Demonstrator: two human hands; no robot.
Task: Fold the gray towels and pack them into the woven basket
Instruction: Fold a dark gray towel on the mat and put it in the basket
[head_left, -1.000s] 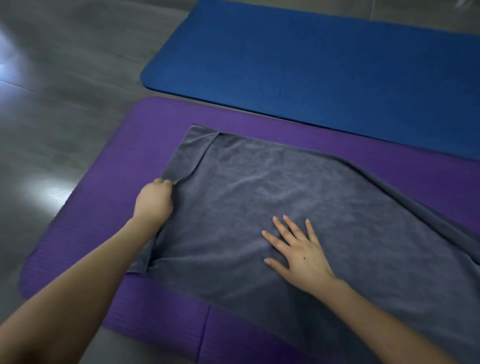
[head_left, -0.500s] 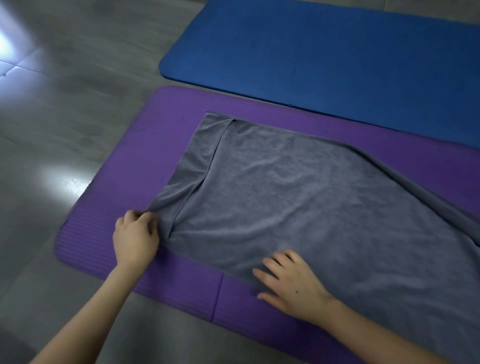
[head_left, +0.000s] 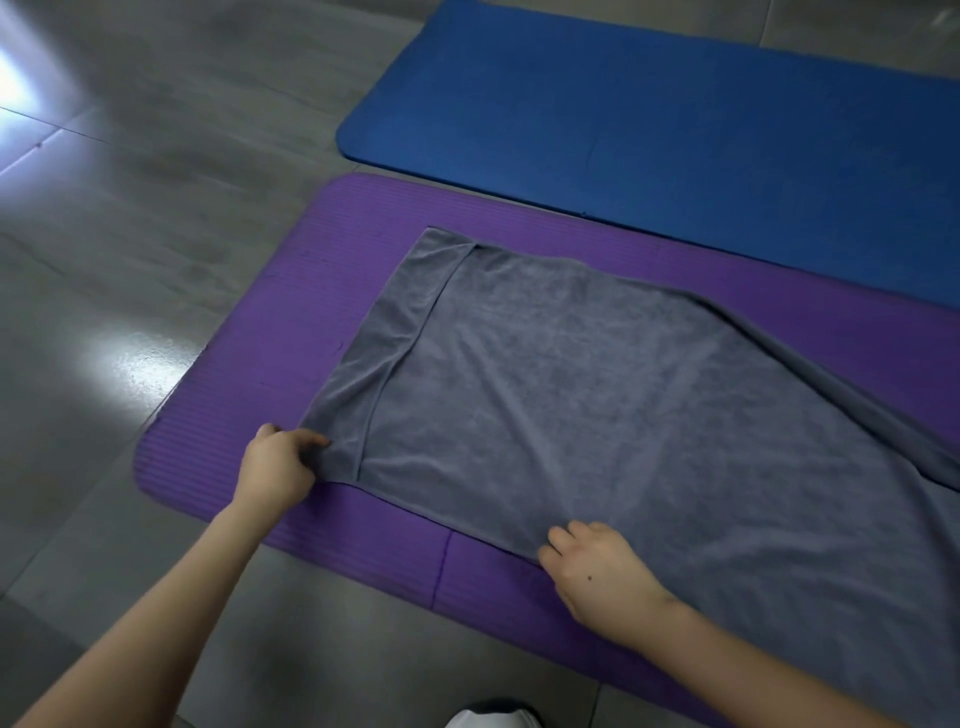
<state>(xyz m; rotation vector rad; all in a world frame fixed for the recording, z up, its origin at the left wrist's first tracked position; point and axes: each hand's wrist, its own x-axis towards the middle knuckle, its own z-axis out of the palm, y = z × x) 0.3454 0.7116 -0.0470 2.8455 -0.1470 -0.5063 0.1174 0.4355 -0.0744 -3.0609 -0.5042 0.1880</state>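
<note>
A large gray towel (head_left: 623, 395) lies spread on a purple mat (head_left: 291, 332), doubled over so a lower layer shows along its left side and far right edge. My left hand (head_left: 278, 467) pinches the towel's near left corner. My right hand (head_left: 597, 566) rests on the towel's near edge with its fingers curled over the hem; whether they grip it I cannot tell. The woven basket is out of view.
A blue mat (head_left: 675, 114) lies beyond the purple one on a glossy gray tiled floor (head_left: 130, 234). The tip of a white shoe (head_left: 491, 719) shows at the bottom edge.
My left hand has pulled the left corner outward and toward me, flattening that side. My right hand slid from the towel's middle back to its near edge.
</note>
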